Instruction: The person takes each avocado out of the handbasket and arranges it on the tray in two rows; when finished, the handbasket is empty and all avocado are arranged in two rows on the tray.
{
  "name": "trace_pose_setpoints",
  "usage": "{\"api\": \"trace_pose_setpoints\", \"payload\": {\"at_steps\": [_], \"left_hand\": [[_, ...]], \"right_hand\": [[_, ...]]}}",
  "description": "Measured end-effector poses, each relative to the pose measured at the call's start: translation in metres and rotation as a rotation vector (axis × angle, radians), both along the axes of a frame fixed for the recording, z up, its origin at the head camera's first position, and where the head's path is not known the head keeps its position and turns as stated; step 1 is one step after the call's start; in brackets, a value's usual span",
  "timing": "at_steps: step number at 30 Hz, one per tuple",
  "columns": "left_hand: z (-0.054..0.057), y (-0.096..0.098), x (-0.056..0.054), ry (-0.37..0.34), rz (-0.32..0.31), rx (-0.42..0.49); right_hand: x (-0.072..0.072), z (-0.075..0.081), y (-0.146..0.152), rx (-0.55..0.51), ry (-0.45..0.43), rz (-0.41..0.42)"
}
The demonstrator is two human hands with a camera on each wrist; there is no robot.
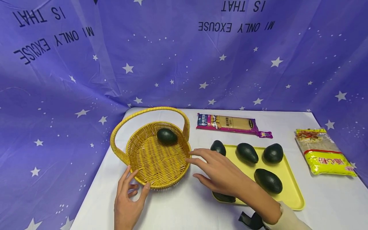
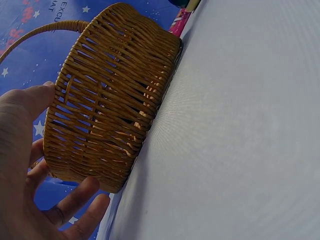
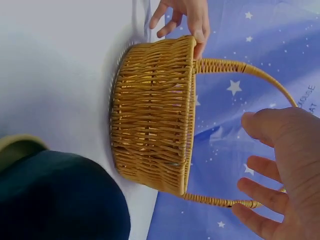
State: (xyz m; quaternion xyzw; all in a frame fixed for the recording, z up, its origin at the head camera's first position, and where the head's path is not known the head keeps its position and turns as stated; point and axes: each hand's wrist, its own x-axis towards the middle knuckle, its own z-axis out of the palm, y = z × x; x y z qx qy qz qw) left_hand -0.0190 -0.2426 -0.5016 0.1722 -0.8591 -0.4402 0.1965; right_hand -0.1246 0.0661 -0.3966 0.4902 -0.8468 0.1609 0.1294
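A yellow wicker basket (image 1: 161, 166) with a tall handle stands on the left of the table. One dark green avocado (image 1: 167, 136) lies inside it, near the far wall. My left hand (image 1: 128, 198) is at the basket's near left side, its fingers spread; in the left wrist view, the thumb (image 2: 42, 95) touches the rim. My right hand (image 1: 214, 171) hovers by the basket's right rim, fingers extended and holding nothing. Beneath and beyond this hand is a yellow tray (image 1: 293, 191) with several avocados (image 1: 268, 181), some partly hidden by the hand.
Behind the tray lies a purple-edged noodle packet (image 1: 227, 123). A yellow food bag (image 1: 325, 151) rests at the table's right side. Near the right forearm is a black strap-like object (image 1: 253, 220). A purple star-patterned cloth (image 1: 184, 64) hangs behind the white table (image 1: 178, 210).
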Motion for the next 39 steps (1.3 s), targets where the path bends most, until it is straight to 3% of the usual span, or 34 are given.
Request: {"api": "trace_pose_setpoints", "payload": {"at_steps": [14, 25, 39], "left_hand": [[-0.001, -0.002, 0.001, 0.016, 0.000, 0.008], [-0.001, -0.002, 0.001, 0.021, -0.011, 0.007], [0.000, -0.002, 0.001, 0.055, -0.020, -0.010]], "right_hand": [[-0.015, 0.004, -0.026, 0.010, 0.054, 0.045], [-0.025, 0.007, -0.045, 0.085, 0.086, 0.053], [-0.050, 0.000, -0.070, 0.074, 0.047, 0.106]]}}
